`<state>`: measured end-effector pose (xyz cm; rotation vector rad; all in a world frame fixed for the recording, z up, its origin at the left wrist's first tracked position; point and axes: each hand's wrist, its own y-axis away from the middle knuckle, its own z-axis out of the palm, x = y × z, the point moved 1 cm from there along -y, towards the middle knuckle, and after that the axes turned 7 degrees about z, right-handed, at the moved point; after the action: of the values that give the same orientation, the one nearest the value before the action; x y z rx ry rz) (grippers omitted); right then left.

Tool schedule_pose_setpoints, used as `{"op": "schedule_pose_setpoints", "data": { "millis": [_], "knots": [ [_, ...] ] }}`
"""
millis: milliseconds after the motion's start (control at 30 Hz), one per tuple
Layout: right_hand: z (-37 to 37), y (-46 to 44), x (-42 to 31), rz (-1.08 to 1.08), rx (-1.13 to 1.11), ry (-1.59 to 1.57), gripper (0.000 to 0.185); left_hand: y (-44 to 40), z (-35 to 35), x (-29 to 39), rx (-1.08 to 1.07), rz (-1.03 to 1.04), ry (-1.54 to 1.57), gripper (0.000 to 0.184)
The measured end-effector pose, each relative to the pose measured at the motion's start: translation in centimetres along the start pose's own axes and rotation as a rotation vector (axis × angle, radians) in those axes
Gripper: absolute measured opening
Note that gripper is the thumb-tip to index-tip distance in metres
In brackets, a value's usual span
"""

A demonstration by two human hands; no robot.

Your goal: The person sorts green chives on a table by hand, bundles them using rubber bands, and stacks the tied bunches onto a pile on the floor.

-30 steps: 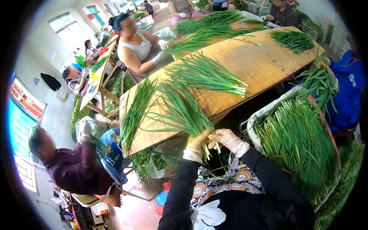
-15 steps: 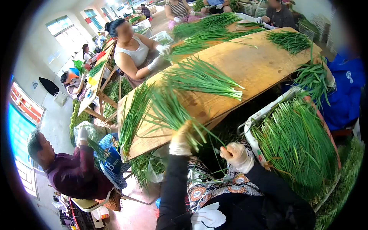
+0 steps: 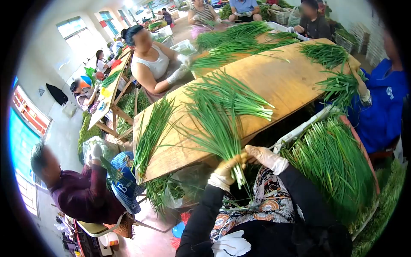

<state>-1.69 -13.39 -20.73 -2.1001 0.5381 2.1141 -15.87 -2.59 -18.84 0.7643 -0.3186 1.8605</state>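
Note:
My left hand (image 3: 229,168), in a pale glove, is closed around the lower stalks of a bunch of garlic chives (image 3: 216,120). The white stalk ends poke out below the fist, over my lap, and the green leaves fan out across the table edge. Close beside it on the right is my gloved right hand (image 3: 269,159), its fingers stretched toward the bunch and almost touching the left fingers. Another bunch of chives (image 3: 244,96) lies on the wooden table (image 3: 282,79) just behind, and a loose pile (image 3: 153,130) lies at its left end.
At my right stands a white crate (image 3: 295,132) packed with chives. A person in blue (image 3: 379,107) holds a bunch beyond it. Across the table a person in a white top (image 3: 156,64) works, and another in a dark sleeve (image 3: 85,192) sits at left. More chives (image 3: 325,55) lie at the far right.
My left hand has moved right and slightly down with the bunch, which is now more upright. My right hand has come up beside it, its fingers changing from curled to stretched out.

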Motion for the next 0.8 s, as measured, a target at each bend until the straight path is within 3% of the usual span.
{"op": "schedule_pose_setpoints", "data": {
  "millis": [67, 133, 200, 233, 267, 333, 367, 400, 433, 467, 533, 567, 600, 667, 800],
  "knots": [
    [0.5, 0.0, -0.7, 0.324, -0.126, -0.010, 0.069, 0.4, -2.1, -2.8, 0.110, -0.150, 0.001, 0.029],
    [0.3, -1.1, 1.2, 0.478, -0.238, 0.129, 0.071, 1.2, -1.9, -3.9, 0.170, -0.183, -0.075, 0.025],
    [1.6, 0.0, 0.7, 0.325, -0.316, -0.036, 0.072, 1.4, -2.5, -4.9, 0.072, -0.196, -0.169, 0.021],
    [2.1, 0.5, -0.1, 0.353, -0.377, -0.017, 0.072, 1.5, -2.3, -5.5, 0.167, -0.174, -0.295, 0.016],
    [3.6, -0.2, 1.9, 0.145, -0.209, -0.001, 0.064, 0.5, -5.2, -8.4, 0.160, -0.136, -0.478, 0.016],
    [5.0, -0.2, 3.2, 0.270, -0.059, 0.009, 0.051, 0.4, -2.2, -9.1, 0.099, 0.364, -1.161, 0.029],
    [5.1, 0.0, 2.9, 0.310, 0.006, -0.158, 0.037, 0.3, -5.6, -12.2, 0.227, -0.050, -1.159, 0.048],
    [5.2, 0.1, 2.8, 0.267, -0.006, -0.303, 0.026, -0.1, -7.6, -14.6, 0.225, -0.046, -1.155, 0.048],
    [4.7, 0.3, 2.7, 0.236, 0.034, -0.256, 0.024, -0.5, -9.1, -16.9, 0.144, -0.010, -0.966, 0.055],
    [4.1, 0.4, 2.5, 0.207, 0.072, -0.209, 0.022, 0.1, -8.3, -16.7, 0.025, -0.079, -0.980, 0.055],
    [2.1, 1.4, -2.0, 0.026, 0.161, -0.208, 0.018, 2.3, -5.1, -14.4, -0.353, -0.323, -1.116, 0.056],
    [0.0, 1.7, -4.7, 0.094, 0.058, -0.282, 0.020, 3.1, -3.8, -13.0, -0.476, -0.357, -1.132, 0.056],
    [-1.2, 2.5, -8.2, 0.050, 0.172, -0.227, 0.021, 4.3, -0.3, -8.7, -0.579, -0.511, -1.190, 0.059],
    [-4.9, 2.5, -12.4, -0.099, 0.332, -0.073, 0.017, 3.9, -4.0, -9.4, -0.446, -0.105, -1.238, 0.052],
    [-13.8, -2.1, -16.5, -0.202, 0.823, 0.418, 0.032, 2.9, -4.8, -6.0, -0.126, -0.072, -0.844, 0.040]
  ]
}}
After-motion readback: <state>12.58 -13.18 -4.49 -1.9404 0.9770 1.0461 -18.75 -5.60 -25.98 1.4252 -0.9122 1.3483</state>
